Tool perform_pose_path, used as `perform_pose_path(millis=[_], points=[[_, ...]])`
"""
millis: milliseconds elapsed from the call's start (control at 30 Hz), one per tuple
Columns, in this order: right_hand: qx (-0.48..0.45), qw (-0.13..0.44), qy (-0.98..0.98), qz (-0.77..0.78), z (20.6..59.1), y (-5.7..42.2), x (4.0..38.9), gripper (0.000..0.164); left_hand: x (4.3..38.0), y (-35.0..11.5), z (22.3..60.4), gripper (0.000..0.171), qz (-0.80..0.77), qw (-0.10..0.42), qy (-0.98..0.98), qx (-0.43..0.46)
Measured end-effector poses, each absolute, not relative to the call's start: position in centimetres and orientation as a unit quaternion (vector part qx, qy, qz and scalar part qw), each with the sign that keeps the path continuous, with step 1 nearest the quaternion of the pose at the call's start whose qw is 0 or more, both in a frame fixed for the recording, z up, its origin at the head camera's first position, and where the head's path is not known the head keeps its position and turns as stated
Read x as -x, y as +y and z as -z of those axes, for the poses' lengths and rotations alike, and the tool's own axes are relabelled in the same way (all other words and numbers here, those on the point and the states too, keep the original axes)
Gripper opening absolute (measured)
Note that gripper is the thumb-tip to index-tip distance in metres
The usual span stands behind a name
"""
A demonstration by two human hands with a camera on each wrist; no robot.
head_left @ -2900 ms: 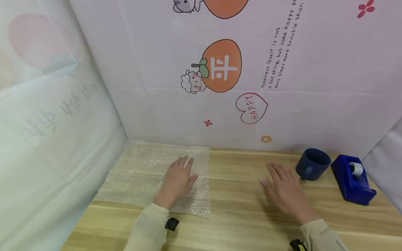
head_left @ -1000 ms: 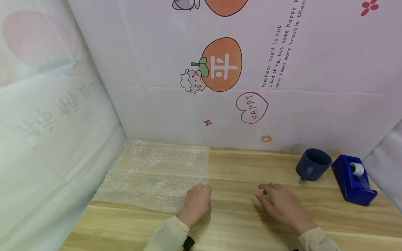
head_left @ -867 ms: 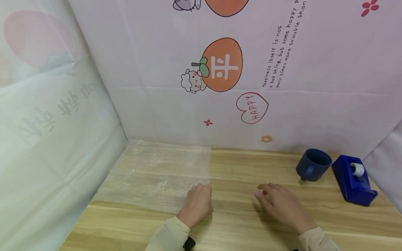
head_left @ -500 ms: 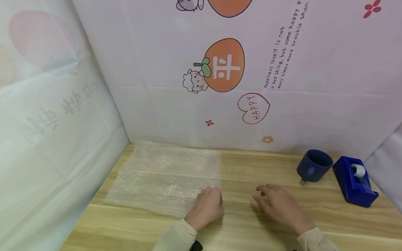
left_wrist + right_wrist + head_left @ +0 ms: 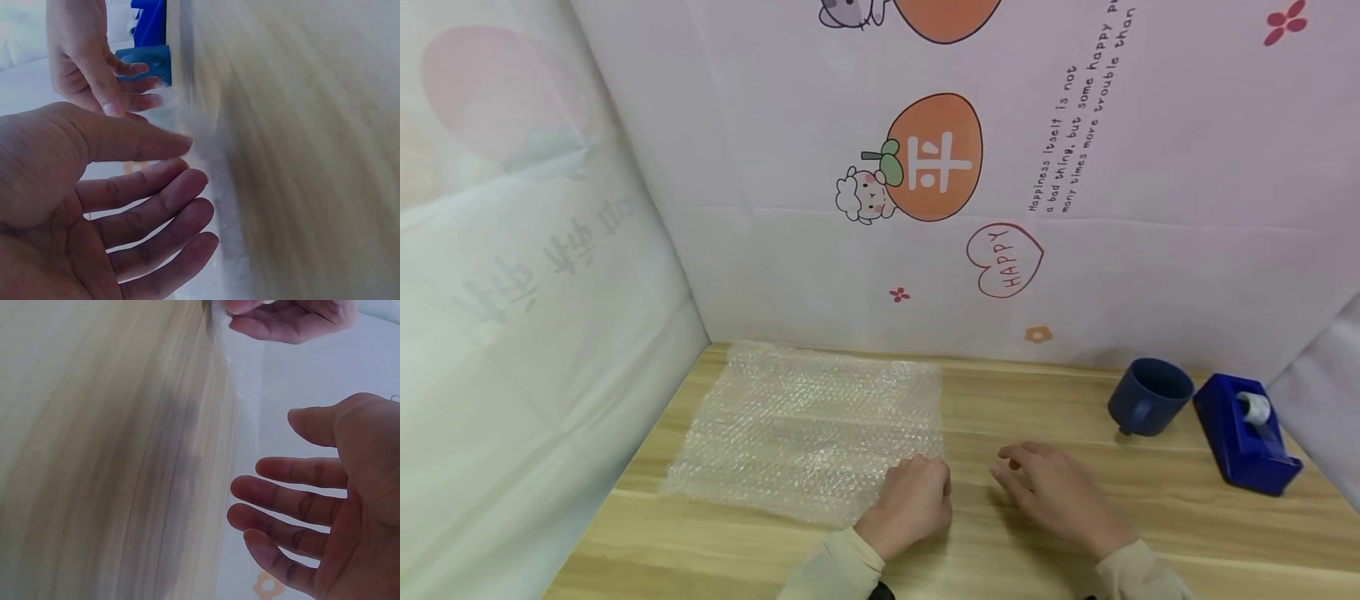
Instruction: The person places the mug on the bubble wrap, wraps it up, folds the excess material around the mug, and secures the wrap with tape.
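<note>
A clear sheet of bubble wrap [image 5: 805, 433] lies on the wooden table at the left of the head view. My left hand [image 5: 913, 504] pinches its near right corner between thumb and index finger. In the left wrist view the sheet's edge [image 5: 219, 140] runs from those fingertips, slightly blurred. My right hand [image 5: 1063, 500] hovers to the right of the sheet, its fingers relaxed and holding nothing, as the right wrist view also shows.
A dark blue mug [image 5: 1142, 408] stands toward the back right, its handle facing me. Beside it is a blue tape dispenser [image 5: 1240, 442] with a roll in it. Printed white cloth [image 5: 820, 283] walls the table at the back and both sides.
My left hand has come from lying over the bubble wrap to pinching its near right corner, and the sheet has slid right. My right hand has drawn back slightly, its fingers more bent.
</note>
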State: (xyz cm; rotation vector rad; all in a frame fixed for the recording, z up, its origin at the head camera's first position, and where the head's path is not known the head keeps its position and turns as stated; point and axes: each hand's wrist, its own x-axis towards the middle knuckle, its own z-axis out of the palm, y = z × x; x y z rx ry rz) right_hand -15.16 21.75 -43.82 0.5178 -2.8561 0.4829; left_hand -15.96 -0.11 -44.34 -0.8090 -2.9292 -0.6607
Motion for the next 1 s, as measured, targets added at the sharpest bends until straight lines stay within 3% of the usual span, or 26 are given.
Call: perform_pose_path(millis=[133,333,767,1000], points=[[-0.187,0.095,-0.963,-0.167,43.8,20.9,15.2,0.026,16.0,-0.9,43.7,0.008,0.223,0.011,-0.942,0.251],[-0.198,0.100,-0.961,-0.166,44.0,19.7,15.2,0.028,16.5,-2.9,42.6,0.015,0.230,0.019,-0.948,0.218],[-0.164,0.014,-0.971,-0.173,44.9,16.9,15.7,0.035,17.6,-6.3,42.2,0.020,0.223,0.030,-0.958,0.176],[-0.130,0.017,-0.976,-0.176,45.3,15.2,15.8,0.044,17.8,-7.3,42.3,0.021,0.223,0.030,-0.960,0.166]])
